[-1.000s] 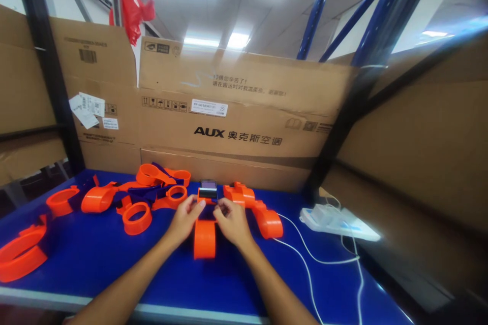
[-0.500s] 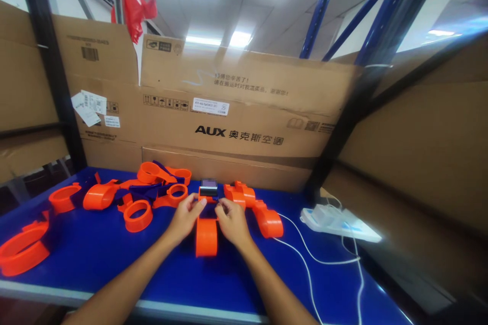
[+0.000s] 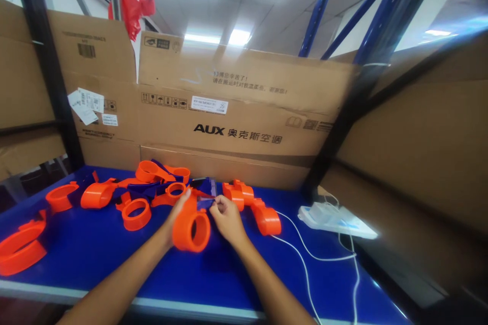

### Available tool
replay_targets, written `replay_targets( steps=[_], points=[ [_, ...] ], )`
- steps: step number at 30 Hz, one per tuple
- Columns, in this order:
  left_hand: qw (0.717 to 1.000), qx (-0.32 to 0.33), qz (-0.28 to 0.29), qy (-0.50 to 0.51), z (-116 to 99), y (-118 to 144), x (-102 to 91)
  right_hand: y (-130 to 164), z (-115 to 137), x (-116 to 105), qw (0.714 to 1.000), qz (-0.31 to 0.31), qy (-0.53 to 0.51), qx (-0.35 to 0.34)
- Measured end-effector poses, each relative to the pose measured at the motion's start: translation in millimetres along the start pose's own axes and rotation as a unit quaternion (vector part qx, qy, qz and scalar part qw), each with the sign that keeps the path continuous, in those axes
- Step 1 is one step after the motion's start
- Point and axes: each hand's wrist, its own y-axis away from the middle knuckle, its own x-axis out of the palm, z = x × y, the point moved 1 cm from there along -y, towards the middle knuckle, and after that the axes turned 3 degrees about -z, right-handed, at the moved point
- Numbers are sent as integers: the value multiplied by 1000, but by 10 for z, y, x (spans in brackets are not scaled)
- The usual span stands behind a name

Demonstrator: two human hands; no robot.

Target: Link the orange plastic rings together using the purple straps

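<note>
Hands close but apart: left hand (image 3: 174,216) is wrapped on an orange dispenser (image 3: 181,227), and right hand (image 3: 229,219) looks pinched on a blue piece (image 3: 206,204) at its far end. I'd call it partway: dispenser's in hand, not set down, and can't tell if the blue bit is fully on. Right fingers curl in, forearms slant up from the dispenser's near side. More orange dispensers (image 3: 136,214) sit left of it, power strip (image 3: 354,227) far right.
</note>
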Motion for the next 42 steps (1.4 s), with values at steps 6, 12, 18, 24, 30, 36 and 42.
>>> replay_targets(
  steps=[6,12,18,24,30,36,42],
  points=[
    [997,-7,-49,63,-111,-75,-56,-43,15,-144,999,-37,35,-5],
    [996,-13,-63,57,-135,-49,-85,-50,55,-315,989,-3,147,-21],
    [995,-38,-64,72,-105,-14,-45,12,57,-308,980,46,189,-30],
    [995,-28,-65,71,-13,-33,-59,20,88,-341,969,55,234,-52],
    [999,32,-8,-30,-2,-4,-8,28,217,-346,978,15,185,-94],
    [993,24,71,-90,5,113,112,64,196,-279,971,-4,202,-124],
    [984,60,63,-152,11,136,108,123,129,-220,954,0,248,-170]
  ],
)
